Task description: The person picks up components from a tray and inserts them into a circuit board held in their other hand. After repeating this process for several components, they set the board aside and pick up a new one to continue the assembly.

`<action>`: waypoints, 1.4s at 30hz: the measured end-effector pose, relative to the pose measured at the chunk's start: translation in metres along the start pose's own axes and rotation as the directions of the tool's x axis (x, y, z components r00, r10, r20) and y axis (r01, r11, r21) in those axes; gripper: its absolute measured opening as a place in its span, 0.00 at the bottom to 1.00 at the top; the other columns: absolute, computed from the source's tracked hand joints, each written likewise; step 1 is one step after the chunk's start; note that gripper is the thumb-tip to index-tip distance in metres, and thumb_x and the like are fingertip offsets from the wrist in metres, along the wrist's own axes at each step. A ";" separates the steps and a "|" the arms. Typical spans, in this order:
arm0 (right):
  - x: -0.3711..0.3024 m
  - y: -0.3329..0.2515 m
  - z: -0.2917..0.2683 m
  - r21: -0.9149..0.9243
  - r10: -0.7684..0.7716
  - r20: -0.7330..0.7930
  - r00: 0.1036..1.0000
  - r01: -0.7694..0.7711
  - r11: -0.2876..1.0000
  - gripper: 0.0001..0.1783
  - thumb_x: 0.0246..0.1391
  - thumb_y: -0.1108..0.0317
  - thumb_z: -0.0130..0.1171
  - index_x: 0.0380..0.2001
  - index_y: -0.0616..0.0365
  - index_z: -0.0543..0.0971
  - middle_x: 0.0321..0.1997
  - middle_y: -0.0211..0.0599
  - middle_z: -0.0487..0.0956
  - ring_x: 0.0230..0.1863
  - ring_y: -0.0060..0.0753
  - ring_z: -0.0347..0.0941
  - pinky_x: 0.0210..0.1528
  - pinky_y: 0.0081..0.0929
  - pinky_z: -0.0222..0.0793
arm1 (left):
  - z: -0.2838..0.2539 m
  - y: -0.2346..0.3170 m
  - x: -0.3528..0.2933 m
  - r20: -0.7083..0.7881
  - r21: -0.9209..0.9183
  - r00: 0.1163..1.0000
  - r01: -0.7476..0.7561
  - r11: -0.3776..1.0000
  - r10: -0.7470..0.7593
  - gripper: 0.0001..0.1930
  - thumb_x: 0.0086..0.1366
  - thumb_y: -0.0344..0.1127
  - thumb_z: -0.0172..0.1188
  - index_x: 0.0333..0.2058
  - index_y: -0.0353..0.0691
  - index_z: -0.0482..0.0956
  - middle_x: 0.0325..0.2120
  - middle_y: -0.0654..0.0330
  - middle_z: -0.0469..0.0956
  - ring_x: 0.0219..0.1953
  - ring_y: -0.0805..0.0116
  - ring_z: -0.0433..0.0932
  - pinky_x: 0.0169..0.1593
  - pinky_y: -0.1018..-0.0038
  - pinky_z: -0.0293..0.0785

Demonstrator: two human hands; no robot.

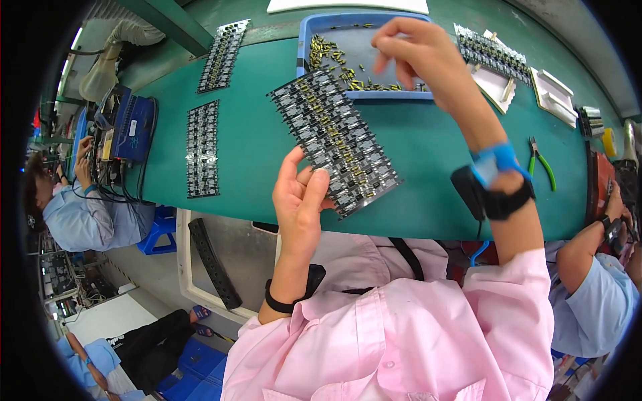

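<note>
My left hand (302, 197) grips a circuit board panel (334, 142) at its lower left edge, thumb on top. The panel is tilted, black and silver, with a row of small yellow-and-black cylindrical components down its middle. Above the blue tray (394, 95) hovers my right hand (421, 57), its fingers bent and apart with nothing visible in them. Inside the tray, loose yellow-and-black components (324, 53) gather along the left side and front. The upper left end of the held panel overlaps the tray's near left corner.
Two more panels, one near (202, 148) and one far (223, 56), lie at left on the green table (254, 174). Green-handled cutters (542, 166) and white trays (554, 97) are at right, with another panel (491, 55) behind. Co-workers (93, 214) sit on both sides.
</note>
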State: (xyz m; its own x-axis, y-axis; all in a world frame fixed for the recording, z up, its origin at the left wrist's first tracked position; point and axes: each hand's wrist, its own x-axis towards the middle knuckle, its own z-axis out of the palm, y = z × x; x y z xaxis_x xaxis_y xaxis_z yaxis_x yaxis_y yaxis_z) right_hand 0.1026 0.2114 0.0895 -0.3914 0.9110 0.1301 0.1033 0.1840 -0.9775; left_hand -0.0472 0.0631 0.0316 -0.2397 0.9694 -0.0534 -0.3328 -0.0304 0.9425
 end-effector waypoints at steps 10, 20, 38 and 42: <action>-0.125 0.004 0.020 0.317 0.439 0.088 0.894 -0.443 0.839 0.02 0.38 0.78 0.50 0.20 0.64 0.70 0.17 0.33 0.71 0.11 0.13 0.59 0.12 0.09 0.52 | 0.015 -0.023 0.000 0.126 -0.018 0.990 0.061 0.998 -0.058 0.20 0.54 0.27 0.45 0.46 0.31 0.54 0.30 0.58 0.71 0.24 0.83 0.69 0.20 0.89 0.64; -0.135 0.038 0.045 -0.318 0.024 -0.123 0.992 -0.063 0.946 0.04 0.35 0.82 0.51 0.20 0.65 0.69 0.17 0.32 0.67 0.15 0.16 0.60 0.17 0.13 0.54 | 0.003 -0.045 0.004 0.172 -0.003 0.985 0.021 1.000 -0.020 0.20 0.54 0.27 0.45 0.46 0.31 0.53 0.29 0.58 0.71 0.23 0.83 0.67 0.22 0.88 0.64; -0.131 0.038 0.059 -0.432 0.006 -0.111 0.994 -0.054 0.900 0.02 0.37 0.79 0.50 0.19 0.64 0.68 0.16 0.32 0.65 0.15 0.20 0.58 0.17 0.17 0.53 | -0.006 -0.044 0.005 0.206 -0.033 0.978 0.045 0.998 -0.037 0.19 0.55 0.26 0.45 0.45 0.31 0.53 0.28 0.58 0.70 0.22 0.83 0.66 0.21 0.88 0.63; -0.130 0.038 0.060 -0.429 0.050 -0.116 0.992 -0.095 0.898 0.03 0.38 0.77 0.50 0.18 0.65 0.67 0.15 0.32 0.64 0.15 0.20 0.57 0.17 0.17 0.52 | -0.007 -0.044 0.006 0.211 -0.037 0.976 0.057 0.998 -0.048 0.19 0.55 0.26 0.45 0.45 0.31 0.53 0.28 0.58 0.70 0.22 0.84 0.65 0.21 0.88 0.63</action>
State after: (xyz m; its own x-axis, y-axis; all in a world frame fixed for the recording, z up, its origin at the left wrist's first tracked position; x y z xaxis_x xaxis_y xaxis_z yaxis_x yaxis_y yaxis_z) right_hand 0.1028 0.0777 0.0249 -0.2770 0.9557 0.0999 0.5227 0.2371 -0.8189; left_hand -0.0405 0.0684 -0.0122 -0.0257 0.9993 -0.0274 -0.3793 0.0156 0.9251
